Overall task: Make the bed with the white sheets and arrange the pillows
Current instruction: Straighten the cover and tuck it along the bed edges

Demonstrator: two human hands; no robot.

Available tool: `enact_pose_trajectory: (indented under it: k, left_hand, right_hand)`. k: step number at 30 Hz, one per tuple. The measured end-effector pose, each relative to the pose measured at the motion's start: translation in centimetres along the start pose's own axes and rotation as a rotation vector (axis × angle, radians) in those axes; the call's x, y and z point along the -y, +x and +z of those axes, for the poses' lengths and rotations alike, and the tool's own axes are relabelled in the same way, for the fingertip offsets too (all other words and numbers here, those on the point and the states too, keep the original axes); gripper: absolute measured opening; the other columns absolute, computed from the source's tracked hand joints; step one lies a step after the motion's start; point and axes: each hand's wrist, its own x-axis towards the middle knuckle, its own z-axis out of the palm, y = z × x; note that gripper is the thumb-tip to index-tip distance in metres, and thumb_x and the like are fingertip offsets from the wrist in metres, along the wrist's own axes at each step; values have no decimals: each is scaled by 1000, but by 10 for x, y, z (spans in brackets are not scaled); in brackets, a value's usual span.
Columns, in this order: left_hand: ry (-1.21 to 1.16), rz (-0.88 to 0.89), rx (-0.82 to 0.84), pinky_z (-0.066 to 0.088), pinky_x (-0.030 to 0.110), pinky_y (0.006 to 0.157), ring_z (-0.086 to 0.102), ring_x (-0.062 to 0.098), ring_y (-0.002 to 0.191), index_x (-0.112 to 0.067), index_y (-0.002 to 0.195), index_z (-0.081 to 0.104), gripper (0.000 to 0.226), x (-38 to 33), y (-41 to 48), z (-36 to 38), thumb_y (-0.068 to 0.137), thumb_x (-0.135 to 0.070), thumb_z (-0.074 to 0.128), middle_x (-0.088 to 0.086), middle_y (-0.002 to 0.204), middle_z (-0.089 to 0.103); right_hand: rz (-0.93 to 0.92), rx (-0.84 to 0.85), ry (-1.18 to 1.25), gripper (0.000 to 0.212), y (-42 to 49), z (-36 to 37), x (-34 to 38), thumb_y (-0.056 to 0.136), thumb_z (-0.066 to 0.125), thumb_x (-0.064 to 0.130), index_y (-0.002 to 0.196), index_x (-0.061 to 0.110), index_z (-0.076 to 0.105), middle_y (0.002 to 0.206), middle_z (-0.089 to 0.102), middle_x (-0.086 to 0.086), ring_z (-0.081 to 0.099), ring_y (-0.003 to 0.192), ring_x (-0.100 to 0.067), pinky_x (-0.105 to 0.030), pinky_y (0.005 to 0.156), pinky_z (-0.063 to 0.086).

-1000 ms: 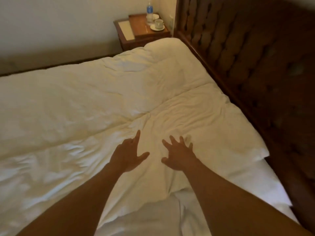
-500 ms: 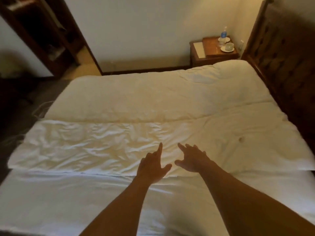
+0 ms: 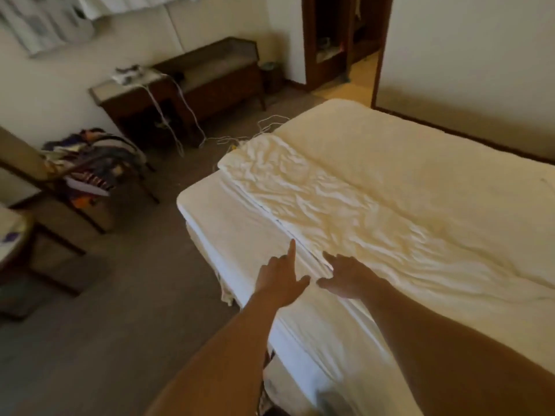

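Arms outstretched, left hand (image 3: 279,280) spread — right hand (image 3: 350,273) flat at duvet (image 3: 345,211) edge

Bed (image 3: 210,211): we see its near corner and left edge, covered in a smooth white sheet (image 3: 249,235).
On the bed: a cream duvet (image 3: 405,181) — we find its near edge folded back into a wrinkled band that leaves a strip of sheet bare.
Floor (image 3: 120,310): grey carpet — we note white cables (image 3: 240,139) loose on it by the bed's far corner.
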Motion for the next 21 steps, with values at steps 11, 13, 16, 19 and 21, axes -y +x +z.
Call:
enact_pose_trajectory:
  k: [11,13,16,19,21]
  left_hand:
    - [-142,-397,-2,45,48,105,52,30,129,-26,162,-4,93,181,-74,0,96,-57,53,9,140,57]
    - [-180,-423,-9,47,48,103,56,28,123,-26,162,-4,92,219,-79,-2,96,-55,53,8,134,61]
    - [-187,-426,-14,46,48,103,56,27,121,-25,162,-5,90,276,-81,-14,98,-52,52,8,128,64]
    - [-218,-438,12,45,49,105,56,28,123,-25,162,-5,90,335,-81,-28,97,-54,51,8,127,65]
    - [-247,-468,19,47,49,104,59,28,118,-25,162,-5,93,376,-79,-36,96,-55,53,8,121,67]
  right_hand:
    - [-180,197,-100,89,63,60,177,93,59,57,163,27,12,161,34,-12,47,137,-30,-33,102,44]
    - [-191,227,-121,91,80,71,217,93,59,58,163,26,11,164,29,-11,43,141,-31,-35,108,42]
    - [-211,235,-118,93,103,87,278,92,61,61,163,24,13,165,28,-10,39,144,-31,-38,112,39]
    - [-216,238,-119,91,120,98,338,91,61,61,162,21,19,164,31,-10,38,145,-30,-37,113,37]
    - [-225,252,-92,81,131,102,377,93,62,56,157,17,31,157,42,-11,45,139,-30,-35,107,39]
